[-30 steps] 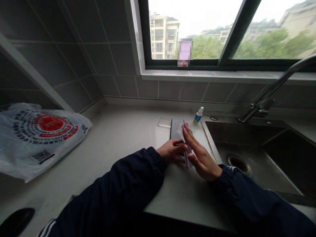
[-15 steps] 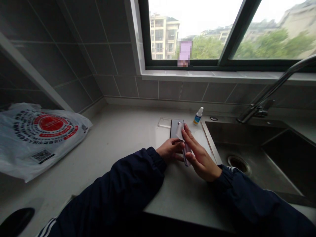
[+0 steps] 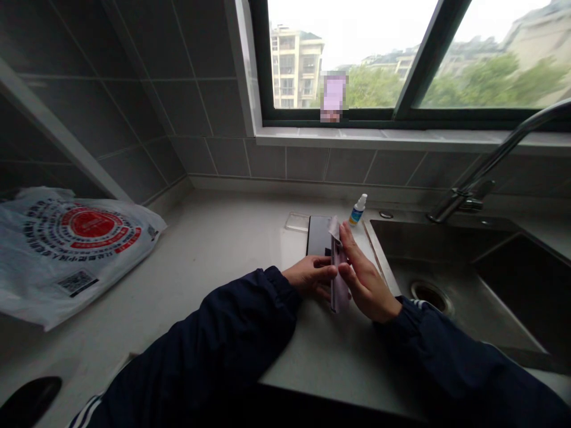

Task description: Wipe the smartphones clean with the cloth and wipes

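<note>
A dark phone-sized slab (image 3: 318,236) lies flat on the pale stone counter (image 3: 214,255). A lilac flat piece (image 3: 339,288) stands tilted on its edge at the slab's near side. A white wipe (image 3: 334,227) sticks up at its far end. My right hand (image 3: 364,274) presses the lilac piece with its fingers. My left hand (image 3: 310,275) has its fingertips against the piece's other side. I cannot tell whether the lilac piece joins the slab.
A small spray bottle (image 3: 357,210) stands behind my hands, and a transparent plastic piece (image 3: 297,222) lies by the slab. A steel sink (image 3: 446,279) with a tall faucet (image 3: 486,166) lies right. A printed plastic bag (image 3: 71,249) lies left.
The lilac piece has turned more upright and shows more. My right hand has shifted right, uncovering more of the dark slab. The white wipe now stands narrower, edge-on.
</note>
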`<act>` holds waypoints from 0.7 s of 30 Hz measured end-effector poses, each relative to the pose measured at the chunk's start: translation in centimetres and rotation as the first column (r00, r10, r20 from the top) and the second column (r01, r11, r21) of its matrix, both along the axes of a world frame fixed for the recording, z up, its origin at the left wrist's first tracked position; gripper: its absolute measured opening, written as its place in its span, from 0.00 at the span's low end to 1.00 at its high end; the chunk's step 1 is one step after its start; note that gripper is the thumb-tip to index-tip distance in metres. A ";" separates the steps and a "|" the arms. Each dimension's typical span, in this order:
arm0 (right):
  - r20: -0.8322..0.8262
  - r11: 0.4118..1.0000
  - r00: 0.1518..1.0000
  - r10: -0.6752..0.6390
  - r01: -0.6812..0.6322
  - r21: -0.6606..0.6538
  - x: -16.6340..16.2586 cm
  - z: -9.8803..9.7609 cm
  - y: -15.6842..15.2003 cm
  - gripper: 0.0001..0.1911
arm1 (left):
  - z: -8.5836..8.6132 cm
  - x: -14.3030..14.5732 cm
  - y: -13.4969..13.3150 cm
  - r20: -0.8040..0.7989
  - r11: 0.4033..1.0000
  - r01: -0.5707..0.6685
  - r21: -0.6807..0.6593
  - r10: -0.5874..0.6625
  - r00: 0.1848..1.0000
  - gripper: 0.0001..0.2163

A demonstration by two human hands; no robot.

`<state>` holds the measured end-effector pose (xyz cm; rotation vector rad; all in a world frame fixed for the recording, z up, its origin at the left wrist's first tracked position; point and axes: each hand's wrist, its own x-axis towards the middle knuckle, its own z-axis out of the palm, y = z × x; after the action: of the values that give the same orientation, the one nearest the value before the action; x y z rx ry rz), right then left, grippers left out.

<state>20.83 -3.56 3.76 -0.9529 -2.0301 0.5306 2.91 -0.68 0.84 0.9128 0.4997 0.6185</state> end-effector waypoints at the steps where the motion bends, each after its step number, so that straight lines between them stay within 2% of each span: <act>1: 0.004 1.000 1.000 0.010 -0.010 -0.001 0.0 0.1 -0.1 0.40 | 0.0 0.0 0.0 0.007 1.000 -0.012 0.005 0.012 1.000 0.35; 8: 0.067 0.993 0.991 0.117 -0.116 -0.012 -0.1 0.1 -0.2 0.40 | 0.0 -0.1 0.2 0.056 0.988 -0.141 0.056 0.138 0.989 0.35; 16: 0.146 0.985 0.974 0.173 -0.175 0.000 0.1 0.1 -0.1 0.39 | 0.2 -0.4 0.5 0.078 0.954 -0.294 0.056 0.289 0.954 0.39; 21: 0.141 0.979 0.971 0.192 -0.198 0.036 0.1 0.2 -0.4 0.37 | 0.5 -0.6 1.0 0.128 0.910 -0.415 0.009 0.411 0.903 0.33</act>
<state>20.98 -3.94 3.97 -0.7824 -2.2651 0.5286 2.27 0.35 1.32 0.8001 0.5776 1.0685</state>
